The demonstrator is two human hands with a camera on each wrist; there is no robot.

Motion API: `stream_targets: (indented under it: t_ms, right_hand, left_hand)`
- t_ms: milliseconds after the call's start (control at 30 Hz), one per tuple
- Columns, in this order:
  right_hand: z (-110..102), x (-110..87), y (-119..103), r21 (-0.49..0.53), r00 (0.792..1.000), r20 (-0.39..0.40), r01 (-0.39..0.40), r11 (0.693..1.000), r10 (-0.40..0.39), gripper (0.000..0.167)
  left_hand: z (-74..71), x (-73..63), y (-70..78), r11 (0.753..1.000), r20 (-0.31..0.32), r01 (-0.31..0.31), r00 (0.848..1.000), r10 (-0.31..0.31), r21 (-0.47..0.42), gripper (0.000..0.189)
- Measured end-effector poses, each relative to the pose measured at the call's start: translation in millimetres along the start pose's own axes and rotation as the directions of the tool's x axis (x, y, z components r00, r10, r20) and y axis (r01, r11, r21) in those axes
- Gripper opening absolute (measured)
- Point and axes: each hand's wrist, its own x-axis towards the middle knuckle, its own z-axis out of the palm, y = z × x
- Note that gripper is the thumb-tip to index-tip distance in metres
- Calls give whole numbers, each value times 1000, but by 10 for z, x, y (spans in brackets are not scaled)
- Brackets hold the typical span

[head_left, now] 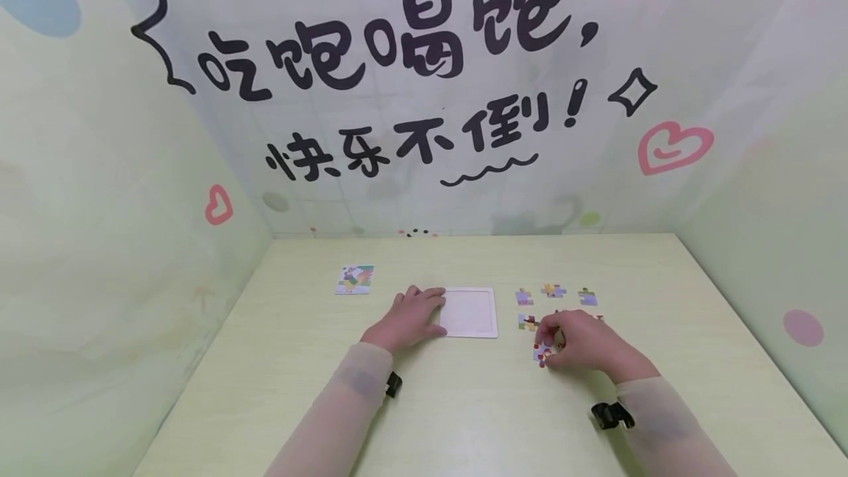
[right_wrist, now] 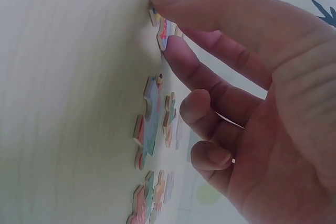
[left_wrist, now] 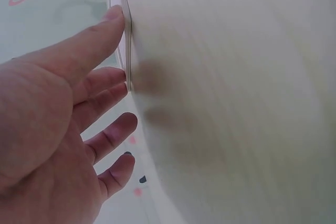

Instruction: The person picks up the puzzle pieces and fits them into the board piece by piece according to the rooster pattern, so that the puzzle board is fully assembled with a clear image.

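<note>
A white rectangular puzzle tray [head_left: 494, 315] lies flat on the table in the head view. My left hand [head_left: 409, 319] rests at its left side, thumb and fingertips touching the edge, fingers spread and relaxed. Close up in the left wrist view, the thumb [left_wrist: 100, 35] lies along the tray's rim. To the right of the tray, my right hand [head_left: 586, 344] pinches a colourful jigsaw piece [head_left: 541, 354] between thumb and index finger. The right wrist view shows this piece [right_wrist: 165, 27] low at the tabletop, its middle partly covered by the fingertips.
Several loose jigsaw pieces [head_left: 553, 291] lie beyond and around the right hand, some hidden under it. A small square picture card [head_left: 355, 280] is at the back left. Printed cloth walls [head_left: 424, 197] enclose the pale table [head_left: 450, 418] at the back and sides.
</note>
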Motion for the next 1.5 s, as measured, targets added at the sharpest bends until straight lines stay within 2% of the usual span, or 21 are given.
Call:
stream_targets:
  t_ms: [167,333,600,833,967,1267,1500]
  right_hand:
    - [26,7,27,-34,1000,-13,7,999,-8,25]
    - [41,14,37,-20,1000,-25,16,1000,-16,24]
    - [43,2,15,-14,999,-50,-20,1000,19,25]
    - [11,-19,32,34,998,-4,66,997,-66,27]
    - [0,-17,27,29,995,11,97,995,-97,27]
    - [31,2,22,36,994,25,104,994,-105,30]
    - [73,39,52,50,993,-9,114,992,-114,29]
  left_hand:
    - [1,-8,5,1000,1,-8,1000,8,-3,66]
    - [-11,-22,28,1000,9,4,1000,-4,-10,66]
    - [-21,-27,46,1000,6,0,1000,0,-6,66]
    - [-33,-24,50,1000,2,2,1000,-2,0,65]
    - [-27,-24,47,1000,1,3,1000,-3,0,65]
    - [-26,-29,54,1000,5,10,1000,-10,-3,65]
    - [-21,-30,53,1000,7,11,1000,-11,-12,65]
